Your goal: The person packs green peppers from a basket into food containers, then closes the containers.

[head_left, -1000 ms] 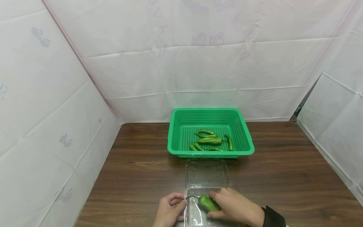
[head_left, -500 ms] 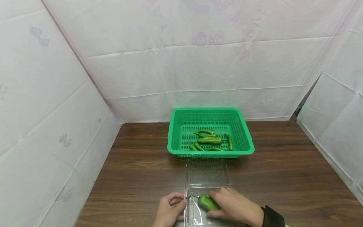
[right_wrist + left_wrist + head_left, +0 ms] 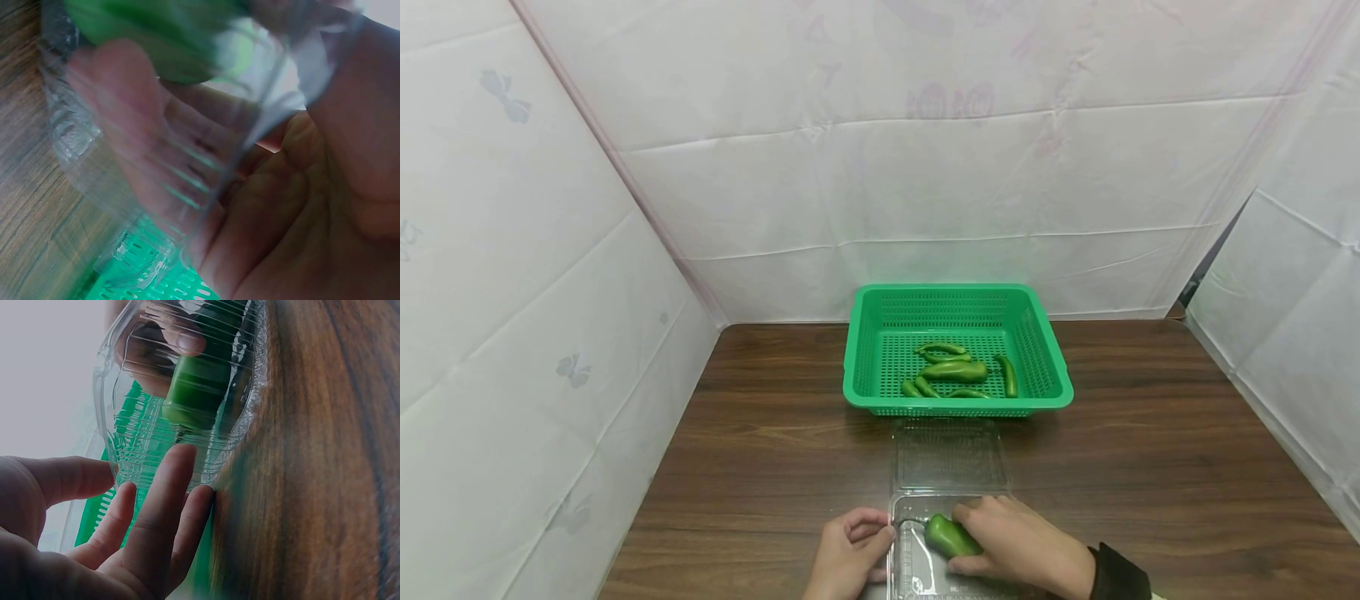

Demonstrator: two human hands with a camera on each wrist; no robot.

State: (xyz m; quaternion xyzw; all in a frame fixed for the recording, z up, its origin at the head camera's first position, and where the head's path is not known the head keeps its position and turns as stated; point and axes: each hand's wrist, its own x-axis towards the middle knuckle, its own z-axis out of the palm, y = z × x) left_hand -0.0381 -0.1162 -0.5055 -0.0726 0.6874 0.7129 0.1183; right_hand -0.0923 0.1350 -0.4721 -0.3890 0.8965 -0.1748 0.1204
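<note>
While the right hand (image 3: 1022, 546) curls round one green pepper (image 3: 951, 537) inside the clear clamshell tray (image 3: 917, 575), the pepper's long axis runs from the palm up-left, stalk toward the left hand (image 3: 848, 552). That hand rests bent fingers against the tray's left wall, thumb apart, steadying it. Beyond the open lid (image 3: 950, 454) stands one green basket (image 3: 1033, 346) with about six peppers (image 3: 957, 371) lying in it, well apart on the wooden table (image 3: 1150, 450).
</note>
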